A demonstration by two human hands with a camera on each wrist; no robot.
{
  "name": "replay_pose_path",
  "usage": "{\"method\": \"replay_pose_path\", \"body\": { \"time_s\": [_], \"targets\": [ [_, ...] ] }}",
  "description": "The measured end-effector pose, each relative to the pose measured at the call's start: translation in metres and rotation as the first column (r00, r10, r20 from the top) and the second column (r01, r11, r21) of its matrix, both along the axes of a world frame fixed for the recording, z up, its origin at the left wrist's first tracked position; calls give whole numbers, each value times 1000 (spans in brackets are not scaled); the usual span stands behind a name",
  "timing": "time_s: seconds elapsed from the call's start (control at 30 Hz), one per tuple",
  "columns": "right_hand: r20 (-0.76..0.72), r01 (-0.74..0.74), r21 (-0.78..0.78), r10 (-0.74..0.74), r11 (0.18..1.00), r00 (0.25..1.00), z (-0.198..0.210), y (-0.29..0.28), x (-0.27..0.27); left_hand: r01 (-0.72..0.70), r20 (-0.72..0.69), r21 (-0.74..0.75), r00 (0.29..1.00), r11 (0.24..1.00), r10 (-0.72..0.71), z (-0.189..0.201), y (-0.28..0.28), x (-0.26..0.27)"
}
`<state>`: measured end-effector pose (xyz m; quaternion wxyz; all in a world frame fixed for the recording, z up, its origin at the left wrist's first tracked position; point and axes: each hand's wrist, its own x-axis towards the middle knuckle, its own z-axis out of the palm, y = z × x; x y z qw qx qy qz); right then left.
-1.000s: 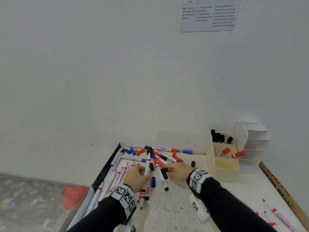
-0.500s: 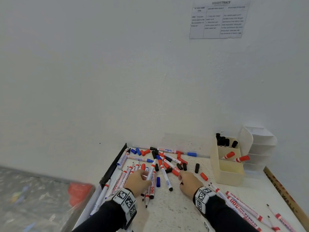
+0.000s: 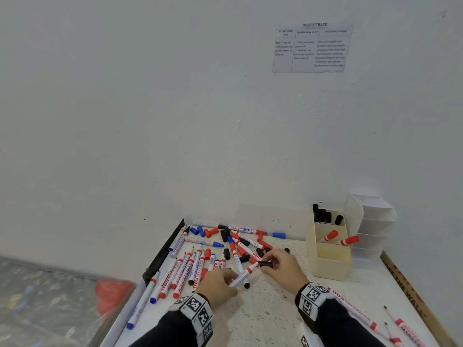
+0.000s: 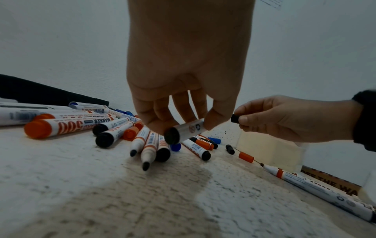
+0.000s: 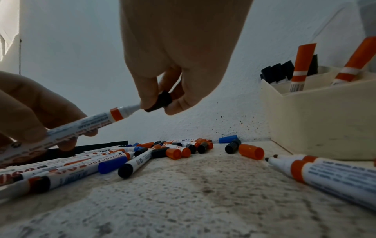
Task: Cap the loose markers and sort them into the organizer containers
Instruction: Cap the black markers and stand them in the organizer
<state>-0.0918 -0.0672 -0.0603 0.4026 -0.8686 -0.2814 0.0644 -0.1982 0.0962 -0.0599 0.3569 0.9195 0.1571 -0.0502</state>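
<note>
My left hand (image 3: 220, 284) grips a white marker (image 3: 244, 274) with a red band and black end, lifted off the table and tilted up to the right. In the left wrist view the marker's black butt (image 4: 172, 135) faces the camera. My right hand (image 3: 283, 267) pinches a black cap (image 3: 266, 264) right at the marker's tip; in the right wrist view the black cap (image 5: 159, 101) meets the white nib end (image 5: 132, 108). Loose markers and caps (image 3: 235, 242) lie scattered behind both hands. The cream organizer (image 3: 330, 265) stands to the right, with several black and two red markers in it.
A white stepped container (image 3: 373, 221) stands behind the organizer against the wall. More uncapped markers (image 3: 398, 324) lie at the near right. A black strip (image 3: 162, 254) edges the table's left side. A loose red cap (image 5: 251, 151) and black cap (image 5: 231, 146) lie near the organizer.
Both hands came off the pile toward me. My left hand lifted one marker, my right hand picked up a black cap and brought it to the marker's tip.
</note>
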Motion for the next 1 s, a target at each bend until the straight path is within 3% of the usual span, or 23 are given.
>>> {"method": "replay_pose_path", "body": {
  "time_s": [0.23,0.5,0.6,0.7,0.87,0.93,1.0],
  "targets": [
    [-13,21,65,-20,998,1000,2,-11,-2,14,-24,4,1000,1000,-14,2,-6,-3],
    [-97,-63,-3,63,998,993,2,-17,-7,78,25,11,997,997,-79,-3,-13,-2],
    [-148,-26,31,30,999,988,6,-15,-13,26,100,-44,995,999,-21,-5,-19,0],
    [-95,57,0,-57,998,994,8,-11,-18,43,208,-172,978,984,-6,-3,-29,-2],
    [-29,140,81,-138,987,990,16,-9,-22,171,247,-86,958,981,-145,7,-45,4],
    [-48,141,124,-136,982,990,18,-10,-20,186,181,-162,971,969,-156,11,-48,8],
    [-63,118,177,-108,977,992,21,-12,-19,165,79,-348,986,923,-147,16,-50,11]
  ]
}}
